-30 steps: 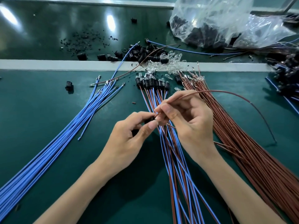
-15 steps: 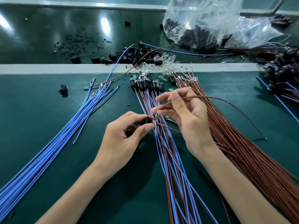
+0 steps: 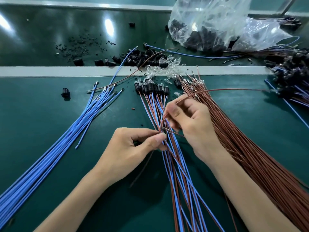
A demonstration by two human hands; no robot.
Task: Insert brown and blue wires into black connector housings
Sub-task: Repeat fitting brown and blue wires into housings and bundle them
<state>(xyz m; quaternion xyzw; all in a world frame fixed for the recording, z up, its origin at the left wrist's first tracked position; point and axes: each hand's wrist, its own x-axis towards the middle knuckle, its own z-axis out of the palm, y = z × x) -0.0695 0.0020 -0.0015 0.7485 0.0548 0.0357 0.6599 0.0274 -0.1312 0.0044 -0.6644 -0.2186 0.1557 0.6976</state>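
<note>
Above the middle of the green surface (image 3: 41,114), both hands meet over a fan of finished leads (image 3: 177,164), whose black housings (image 3: 150,88) lie in a row at the far end. The right hand (image 3: 194,124) pinches a single brown wire (image 3: 225,89) between thumb and fingertips. Its free length arcs away to the right, likely to keep it out of the work. Near the fingers the wire bends in a short loop down to the left hand (image 3: 132,148), whose grip is thumb and forefinger pressed together on the wire's near end. I judge that a housing sits in that pinch to receive the terminal, but the fingers cover it and I cannot confirm it.

Stock lies sorted by kind, probably to spare searching: blue wires (image 3: 70,138) fan out to the left, a brown bundle (image 3: 250,156) lies to the right, and loose housings (image 3: 133,58) and clear bulbs (image 3: 167,66) lie around the pale strip (image 3: 50,71). A plastic bag (image 3: 209,19) at the back holds dark parts too blurred to name. Both bundles run off the lower edge, and the heap (image 3: 291,72) at the right edge is too tangled to read.
</note>
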